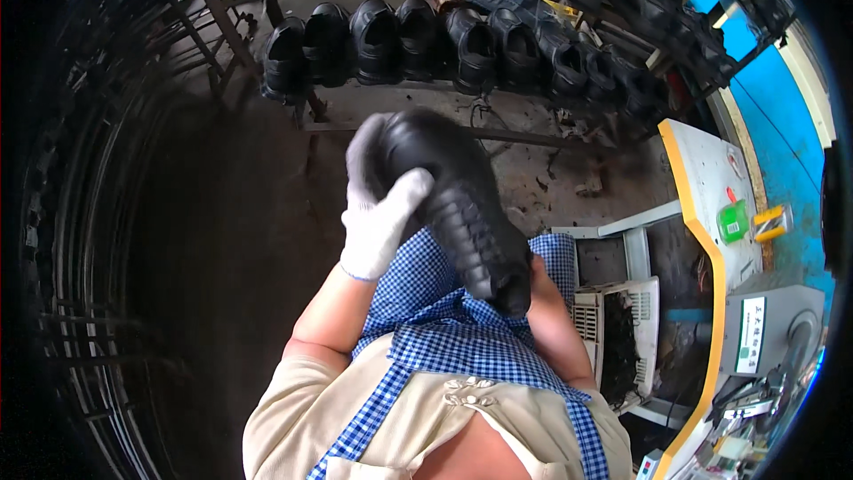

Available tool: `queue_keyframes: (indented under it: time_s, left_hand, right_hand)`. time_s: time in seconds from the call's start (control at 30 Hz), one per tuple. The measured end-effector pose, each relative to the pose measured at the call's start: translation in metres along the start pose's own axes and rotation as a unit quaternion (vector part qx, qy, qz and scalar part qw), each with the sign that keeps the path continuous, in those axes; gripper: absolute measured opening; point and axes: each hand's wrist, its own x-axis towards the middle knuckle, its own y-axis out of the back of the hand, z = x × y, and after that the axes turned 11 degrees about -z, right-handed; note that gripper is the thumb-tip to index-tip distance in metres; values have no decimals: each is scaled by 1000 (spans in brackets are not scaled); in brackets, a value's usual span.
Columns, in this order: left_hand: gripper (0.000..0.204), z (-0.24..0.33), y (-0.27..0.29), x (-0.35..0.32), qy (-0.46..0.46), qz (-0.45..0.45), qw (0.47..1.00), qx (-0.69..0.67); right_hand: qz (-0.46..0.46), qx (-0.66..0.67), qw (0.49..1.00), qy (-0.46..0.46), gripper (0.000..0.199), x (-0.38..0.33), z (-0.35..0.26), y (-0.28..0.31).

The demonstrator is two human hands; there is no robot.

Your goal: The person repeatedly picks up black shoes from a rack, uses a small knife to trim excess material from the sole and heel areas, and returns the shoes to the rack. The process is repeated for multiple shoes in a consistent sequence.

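A black lace-up boot (462, 213) is held up in front of my lap, its rounded toe pointing away and its collar toward me. My left hand (378, 213), in a white knitted glove, is closed around the toe end, thumb on top and fingers along the left side. At the collar end, my right hand (538, 283) grips the boot from the right. Most of its fingers are hidden behind the black upper. The boot's sole is out of sight.
A metal rack carries a row of black shoes (418, 36) ahead. On the right stands a white workbench (702, 178) with a yellow edge, bearing a green container (733, 220), a yellow-wrapped roll (772, 222) and a grey machine (769, 333). Beneath it sits a white plastic crate (647, 329).
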Motion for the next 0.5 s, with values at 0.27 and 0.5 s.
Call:
queue_keyframes:
  time_s: [0.27, 0.5]
  left_hand:
    - [72, 15, 7, 10, 27, -247, 962, 117]
    - [68, 4, -7, 9, 97, -360, 922, 101]
  right_hand:
    - [41, -627, 755, 187, 23, 24, -98, -58]
    - [-140, -818, 519, 205, 27, 43, -147, -141]
